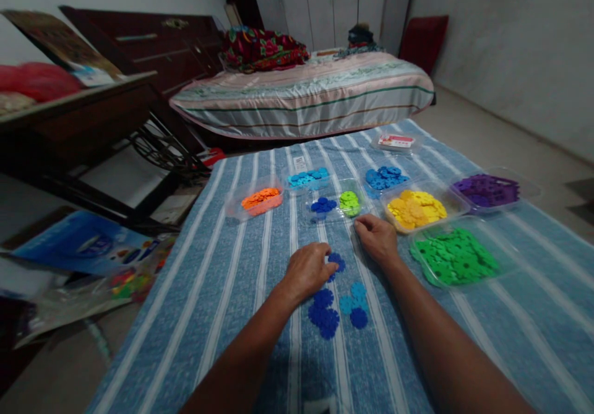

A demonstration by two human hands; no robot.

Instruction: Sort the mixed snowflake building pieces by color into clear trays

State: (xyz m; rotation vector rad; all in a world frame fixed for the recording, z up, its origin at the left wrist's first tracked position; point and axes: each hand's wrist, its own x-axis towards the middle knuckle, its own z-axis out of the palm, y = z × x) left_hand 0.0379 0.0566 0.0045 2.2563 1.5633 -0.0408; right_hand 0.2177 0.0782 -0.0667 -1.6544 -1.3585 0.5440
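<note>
At lower centre, dark-blue notched plastic discs point(329, 322) lie on the blue-and-white striped cloth point(223, 290). Just above them, the left hand point(310, 270), palm down, bends its fingers at another dark-blue disc point(338, 261); I cannot tell whether they grip it. Handling this disc seems the step in hand, calling next for a light edge pinch. Farther, right of centre, the right hand point(378, 239) curls its fingers together near lime-green discs point(349, 203).
</note>
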